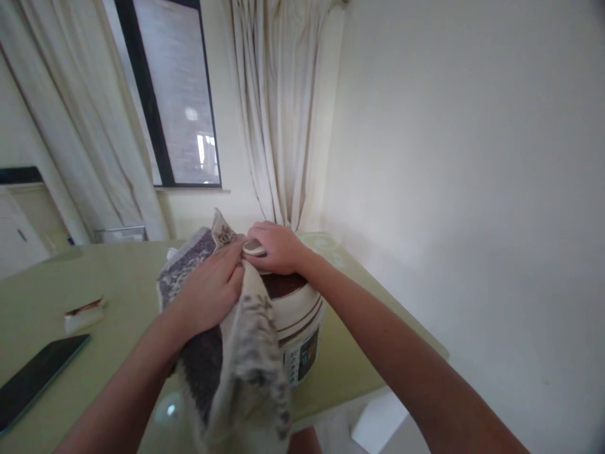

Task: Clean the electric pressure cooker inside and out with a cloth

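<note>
A white round container (297,315) with a dark reddish-brown top and a dark label stands on the table. A patterned grey and cream towel (255,334) drapes over its left side and hangs down in front. My left hand (212,287) presses on the towel, its fingers around a fold beside the container's top. My right hand (276,247) is closed at the top, around a pale piece with an oval end (254,248). I cannot tell whether this piece belongs to the container. The hands meet at the fingertips.
A phone (40,378) lies on the greenish table (137,277) at the left, near a small opened packet (85,314). A wall (472,189) runs along the right side. Curtains (283,113) and a window (179,94) are behind.
</note>
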